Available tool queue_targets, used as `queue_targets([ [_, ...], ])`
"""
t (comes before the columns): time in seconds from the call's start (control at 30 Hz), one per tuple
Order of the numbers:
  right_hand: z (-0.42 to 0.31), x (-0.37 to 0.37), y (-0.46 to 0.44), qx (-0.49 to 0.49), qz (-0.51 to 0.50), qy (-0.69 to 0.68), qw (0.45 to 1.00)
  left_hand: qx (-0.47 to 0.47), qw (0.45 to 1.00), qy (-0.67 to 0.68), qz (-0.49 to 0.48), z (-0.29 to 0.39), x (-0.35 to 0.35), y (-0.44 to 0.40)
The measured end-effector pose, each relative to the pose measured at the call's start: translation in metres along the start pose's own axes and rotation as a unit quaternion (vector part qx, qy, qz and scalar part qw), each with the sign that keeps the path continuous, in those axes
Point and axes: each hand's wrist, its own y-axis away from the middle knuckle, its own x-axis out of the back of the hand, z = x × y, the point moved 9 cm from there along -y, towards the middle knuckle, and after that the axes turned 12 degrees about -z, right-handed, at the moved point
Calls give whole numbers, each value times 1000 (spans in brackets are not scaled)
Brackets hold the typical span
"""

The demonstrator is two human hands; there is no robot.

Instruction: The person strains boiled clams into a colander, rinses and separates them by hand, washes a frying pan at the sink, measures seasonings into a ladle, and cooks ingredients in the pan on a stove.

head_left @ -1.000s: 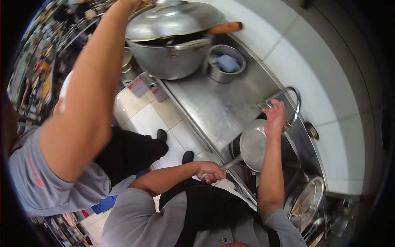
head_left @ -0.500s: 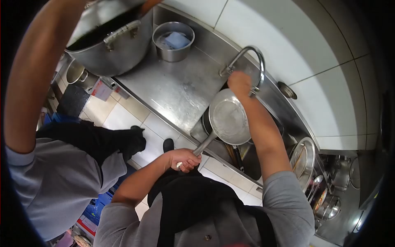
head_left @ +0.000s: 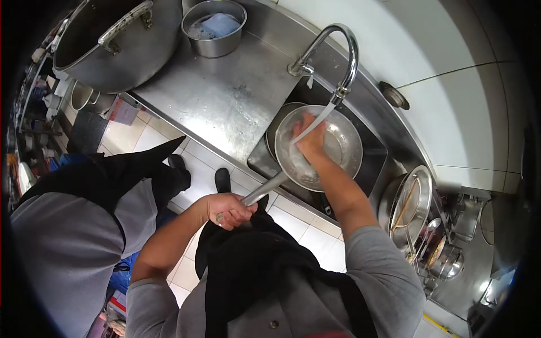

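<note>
My left hand (head_left: 232, 210) is wrapped round the long handle of a metal frying pan (head_left: 345, 155). The pan is held over the sink (head_left: 372, 174), its inside facing up. Water (head_left: 316, 123) runs from the curved tap (head_left: 352, 53) into it. Inside the pan, my right hand (head_left: 311, 136) lies against the wet surface with fingers stretched out, partly behind the stream. Beneath the pan, the rim of another round pan (head_left: 273, 132) shows in the sink, mostly hidden.
A large pot (head_left: 132, 62) stands on the steel counter (head_left: 225, 107) at left, beside a metal bowl (head_left: 217, 48) holding a blue sponge (head_left: 221, 23). Right of the sink are a strainer and bowls (head_left: 414, 208). Another person (head_left: 73, 242) stands close at my left.
My right hand has gone from the tap down into the pan, and water now runs. The other person's raised arm has left the view, and the large pot shows more fully.
</note>
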Motion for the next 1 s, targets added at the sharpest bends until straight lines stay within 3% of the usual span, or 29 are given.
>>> queue_targets([
  [0.07,-23,-59,7,181,-66,28,981,6,1000,11,0,2,1,1],
  [0.13,-21,-53,3,159,-108,34,981,8,1000,9,-3,0,0,-1],
  [0.2,23,-35,-14,-90,-18,-14,996,10,1000,1,-6,5,0,-1],
  [0.23,-13,-31,-1,68,42,14,997,12,1000,2,-7,5,-3,-1],
  [0.3,-5,-29,-18,57,35,24,997,14,1000,5,-11,5,-9,-3],
  [0.4,26,-23,-15,76,55,52,994,-5,997,-29,70,10,-15,0],
  [0.5,48,-9,16,117,103,96,983,-23,960,-133,245,9,-17,1],
  [0.57,71,-44,58,-67,-164,214,961,-51,938,-190,285,10,-16,-2],
  [0.63,60,-92,98,-124,-147,20,981,-79,900,-263,338,23,-16,2],
  [0.7,10,-102,100,-63,-156,-261,950,-79,888,-284,352,26,-13,3],
  [0.73,5,-103,100,-66,-158,-258,951,-78,875,-304,368,28,-14,3],
  [0.8,0,-110,95,-63,-183,-476,858,-58,874,-314,367,27,-16,6],
  [0.83,14,-101,92,5,-182,-361,915,-67,901,-264,337,24,-15,5],
  [0.9,77,-117,87,2,-270,-163,949,-66,937,-179,294,17,-13,2],
  [0.97,94,-55,51,129,-126,132,975,-57,957,-137,249,17,-11,2],
  [1.0,99,-41,24,113,-89,131,981,-43,974,-96,202,13,-13,-1],
])
